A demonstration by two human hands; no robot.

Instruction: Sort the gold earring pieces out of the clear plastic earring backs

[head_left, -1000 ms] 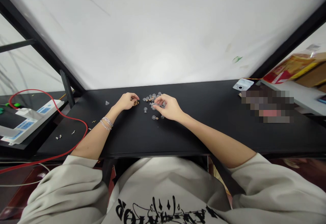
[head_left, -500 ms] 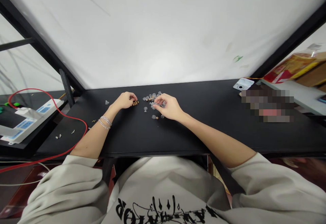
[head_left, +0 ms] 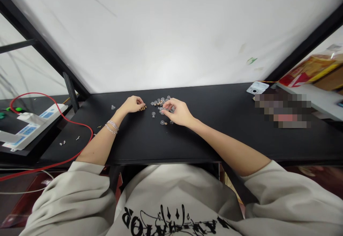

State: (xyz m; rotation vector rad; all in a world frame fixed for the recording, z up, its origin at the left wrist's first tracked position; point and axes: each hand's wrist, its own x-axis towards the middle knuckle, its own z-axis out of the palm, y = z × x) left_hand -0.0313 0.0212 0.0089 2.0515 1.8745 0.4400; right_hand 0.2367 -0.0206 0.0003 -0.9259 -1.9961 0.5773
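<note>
Left hand [head_left: 133,104]: fingers curled against brown pieces [head_left: 144,108] toward the desk's [head_left: 214,103] far edge; whether any is gripped cannot be told.
Right hand [head_left: 177,111]: fingertips among clear bottles [head_left: 155,103]; a firm hold cannot be confirmed.
Lone bottle [head_left: 153,114]: between the hands, slightly nearer the right.
Stoppered bottle [head_left: 162,122]: on the near-edge side of the right fingertips, long axis roughly along that edge.

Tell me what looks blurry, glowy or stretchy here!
Head view: a glow brightens the white wall; pixel blocks hide something on the right; sleeves look stretched near the bottom corners; clear globe-shaped pieces by the right hand look too small for crisp detail.
</note>
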